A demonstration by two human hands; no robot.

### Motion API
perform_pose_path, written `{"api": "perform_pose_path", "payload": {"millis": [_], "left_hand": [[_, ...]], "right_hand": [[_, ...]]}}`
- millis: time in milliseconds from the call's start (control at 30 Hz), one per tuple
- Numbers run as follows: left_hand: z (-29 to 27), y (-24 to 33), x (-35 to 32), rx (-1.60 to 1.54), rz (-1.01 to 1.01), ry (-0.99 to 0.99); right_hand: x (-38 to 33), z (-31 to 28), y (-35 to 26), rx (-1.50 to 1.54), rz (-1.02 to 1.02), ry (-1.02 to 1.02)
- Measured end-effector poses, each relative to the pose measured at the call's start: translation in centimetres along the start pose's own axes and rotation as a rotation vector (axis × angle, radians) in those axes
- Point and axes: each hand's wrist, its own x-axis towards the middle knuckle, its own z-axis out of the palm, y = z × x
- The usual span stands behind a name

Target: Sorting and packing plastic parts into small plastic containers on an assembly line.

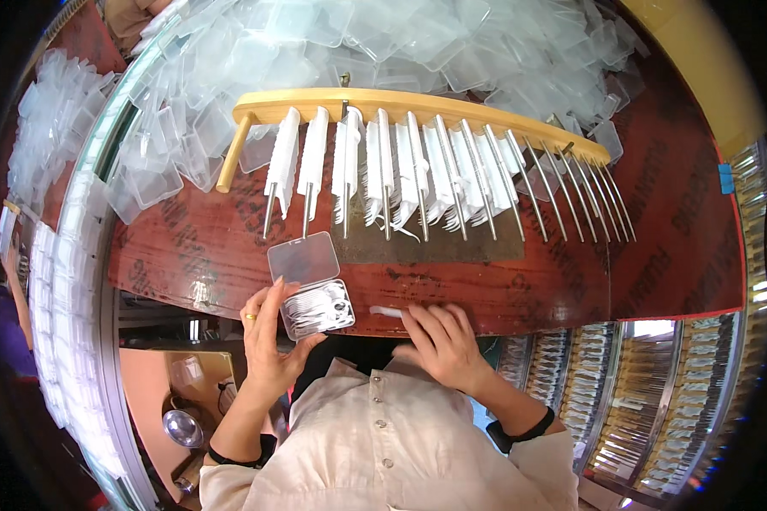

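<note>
Left hand [269,341] is gripping the clear box [349,312], right hand [448,345] is touching a white pick [387,312] — pinch cannot be confirmed; the box is lying open at the table edge [562,317] — slackened left grip would be risking spillage

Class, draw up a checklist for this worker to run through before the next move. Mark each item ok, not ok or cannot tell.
1. Clear box held by the left hand: ok.
2. Lid open: ok.
3. White pieces inside the box: ok.
4. Right hand firmly gripping the single piece at its fingertips: cannot tell.
5. Every rod on the wooden rack bearing white pieces: not ok; the rightmost rods are bare.
</note>
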Motion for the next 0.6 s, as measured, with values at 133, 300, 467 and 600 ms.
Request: {"api": "perform_pose_path", "payload": {"millis": [133, 300, 467, 600], "left_hand": [[0.0, -0.2, 0.0, -0.013, 0.011, -0.014], [0.0, -0.2, -0.4, -0.022, -0.002, -0.052], [-0.6, -0.1, -0.4, -0.008, -0.018, -0.044], [-0.4, 0.1, 0.0, -0.036, -0.003, -0.083]], "right_hand": [[-0.5, -0.2, 1.6, 0.219, -0.032, 0.205], [9.1, 1.9, 5.2, 0.165, 0.428, 0.168], [9.5, 1.9, 5.6, 0.162, 0.356, 0.039], [7.5, -2.2, 3.0, 0.143, 0.123, 0.014]]}}
